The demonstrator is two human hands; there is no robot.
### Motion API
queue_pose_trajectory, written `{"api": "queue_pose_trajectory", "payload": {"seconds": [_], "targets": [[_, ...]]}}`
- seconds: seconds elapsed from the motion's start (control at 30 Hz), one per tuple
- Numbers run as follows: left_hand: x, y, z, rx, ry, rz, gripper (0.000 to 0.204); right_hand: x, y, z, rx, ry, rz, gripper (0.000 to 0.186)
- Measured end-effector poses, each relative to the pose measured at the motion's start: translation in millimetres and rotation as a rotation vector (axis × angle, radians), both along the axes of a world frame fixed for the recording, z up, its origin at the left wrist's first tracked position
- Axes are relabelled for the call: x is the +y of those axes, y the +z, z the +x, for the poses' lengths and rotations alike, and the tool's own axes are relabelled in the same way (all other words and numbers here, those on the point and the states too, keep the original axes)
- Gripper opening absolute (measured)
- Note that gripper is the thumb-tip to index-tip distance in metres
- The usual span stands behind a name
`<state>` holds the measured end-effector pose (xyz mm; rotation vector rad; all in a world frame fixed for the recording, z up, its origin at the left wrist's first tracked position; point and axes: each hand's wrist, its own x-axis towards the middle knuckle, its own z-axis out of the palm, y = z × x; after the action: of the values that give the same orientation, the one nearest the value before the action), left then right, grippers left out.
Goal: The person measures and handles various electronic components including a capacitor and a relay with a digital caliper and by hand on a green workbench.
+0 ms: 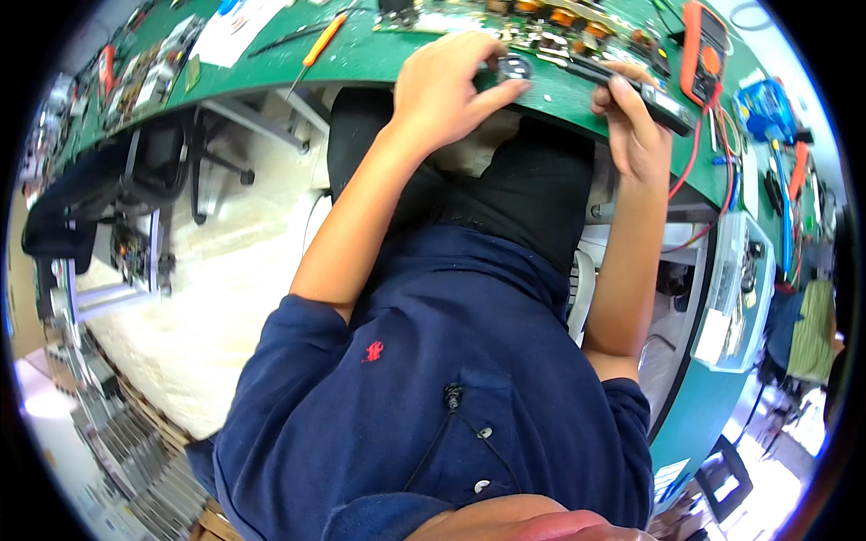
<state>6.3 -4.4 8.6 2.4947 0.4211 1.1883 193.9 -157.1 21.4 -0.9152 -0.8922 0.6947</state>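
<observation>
I get the circuit board (577, 27) at one o'clock on the bench (374, 63), screwdriver (323, 41) at eleven, multimeter (704, 54) at two; box (732, 251) at three, chair (155, 155) at ten (off the bench, on my feed).

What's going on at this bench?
A person sits at a green bench. Their right hand holds a slim black tool, its thin end pointing toward a circuit board; contact is unclear. The left hand is at a small, shiny round object near the board's edge; whether it's gripped is hard to tell. An orange multimeter sits right of the board.
</observation>
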Motion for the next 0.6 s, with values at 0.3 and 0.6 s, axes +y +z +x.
{"api": "queue_pose_trajectory", "payload": {"seconds": [0.3,0.6], "targets": [[-110,63,40,0.003,-0.82,-0.277,0.036,9,19,-23,-0.062,-0.205,-0.163,0.029],[-251,88,212,0.108,-0.985,-0.13,0.038,3,12,-5,-0.026,-0.058,-0.099,0.027]]}}
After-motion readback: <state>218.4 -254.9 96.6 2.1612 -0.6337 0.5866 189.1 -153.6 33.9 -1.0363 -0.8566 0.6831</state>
